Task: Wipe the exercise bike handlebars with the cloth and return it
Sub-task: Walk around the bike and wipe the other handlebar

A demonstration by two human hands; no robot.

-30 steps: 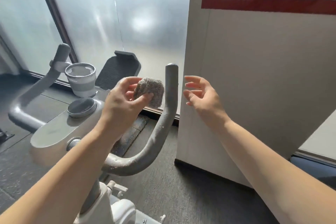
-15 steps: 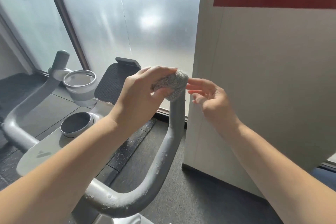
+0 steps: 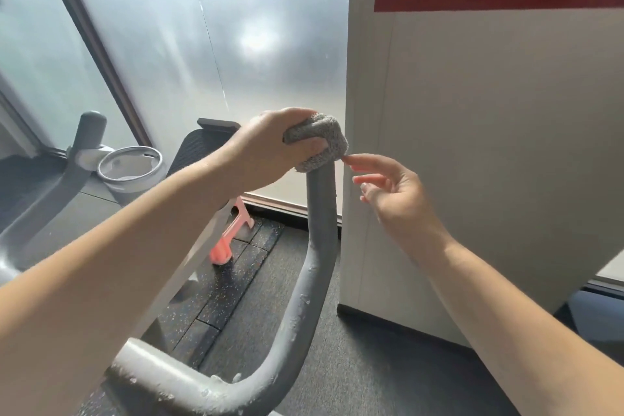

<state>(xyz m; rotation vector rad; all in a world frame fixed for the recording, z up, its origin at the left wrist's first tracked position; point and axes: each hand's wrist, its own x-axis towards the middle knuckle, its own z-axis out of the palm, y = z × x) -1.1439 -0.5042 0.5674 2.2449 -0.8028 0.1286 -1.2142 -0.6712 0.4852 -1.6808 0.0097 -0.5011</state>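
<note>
A grey fuzzy cloth [image 3: 324,138] is wrapped over the top end of the bike's right handlebar [image 3: 319,246], a grey curved tube with flecks of dirt. My left hand [image 3: 270,149] grips the cloth and presses it onto the bar's tip. My right hand [image 3: 388,189] hovers just right of the cloth, fingers apart, one fingertip at the cloth's edge. The left handlebar [image 3: 84,135] rises at the far left.
A white collapsible cup [image 3: 130,169] sits in the bike's holder by the left handlebar. A beige cabinet wall [image 3: 472,145] stands close on the right of the bar. Frosted glass [image 3: 219,44] lies ahead. A pink object [image 3: 233,233] lies on the dark rubber floor.
My left hand carried the cloth from left of the right handlebar up onto its tip and closed over it. My right hand moved in beside the cloth. The view shifted closer.
</note>
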